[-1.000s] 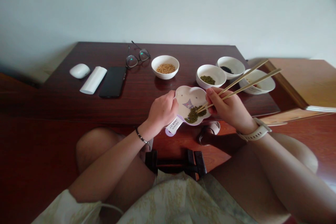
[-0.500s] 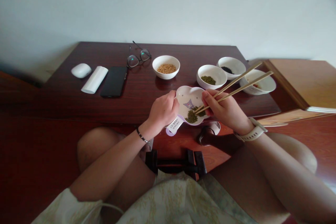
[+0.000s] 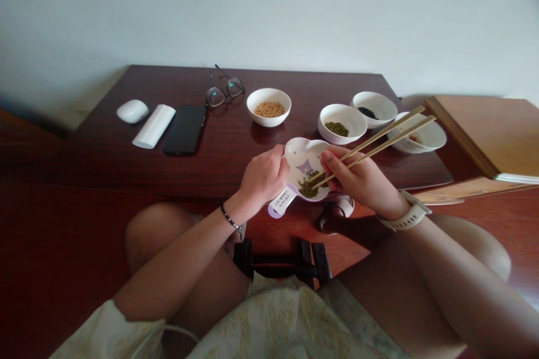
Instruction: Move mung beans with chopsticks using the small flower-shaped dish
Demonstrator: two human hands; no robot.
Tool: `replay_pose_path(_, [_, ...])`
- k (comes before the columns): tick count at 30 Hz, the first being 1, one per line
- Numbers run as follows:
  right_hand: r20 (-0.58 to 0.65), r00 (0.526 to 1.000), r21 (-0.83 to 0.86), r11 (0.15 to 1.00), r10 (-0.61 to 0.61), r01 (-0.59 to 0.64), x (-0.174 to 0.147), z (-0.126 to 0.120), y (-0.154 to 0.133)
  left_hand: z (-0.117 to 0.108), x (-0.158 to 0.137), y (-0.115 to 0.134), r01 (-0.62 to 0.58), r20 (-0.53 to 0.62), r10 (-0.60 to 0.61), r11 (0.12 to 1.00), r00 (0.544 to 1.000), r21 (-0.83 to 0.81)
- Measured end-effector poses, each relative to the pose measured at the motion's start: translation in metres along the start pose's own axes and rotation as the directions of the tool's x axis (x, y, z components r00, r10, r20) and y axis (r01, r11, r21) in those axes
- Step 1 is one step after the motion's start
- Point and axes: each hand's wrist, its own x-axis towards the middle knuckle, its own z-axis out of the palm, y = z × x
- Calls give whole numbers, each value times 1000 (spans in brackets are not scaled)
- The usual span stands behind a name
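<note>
Directly between left fingers [image 3: 283,169], tight on its edge, and right fingers [image 3: 334,165], tight around chopsticks [image 3: 391,143]: a dish [image 3: 300,152].

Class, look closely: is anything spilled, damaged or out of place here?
No spill or damage is visible. One mild oddity: the green beans bunch at the near edge of the flower-shaped dish, perhaps from a tilt.

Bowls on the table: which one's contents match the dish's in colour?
The second bowl from the left, just beyond the dish: both hold green beans. The first bowl has tan beans, the third black ones, the fourth something reddish.
</note>
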Motion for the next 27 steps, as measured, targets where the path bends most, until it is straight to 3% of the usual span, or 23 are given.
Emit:
replay_pose_path(16, [-138,990,5,1000,-25,26,2,-9,-1,0,1,0,1,-1,-1,1000,1000,3])
replay_pose_path(21, [-4,1000,72,997,-26,26,1,-5,-3,1,0,0,-4,-7,4,1000,1000,1])
replay_pose_path(27, [125,989,-4,997,-82,83,0,4,-7,1,0,0,0,1,0,999,1000,32])
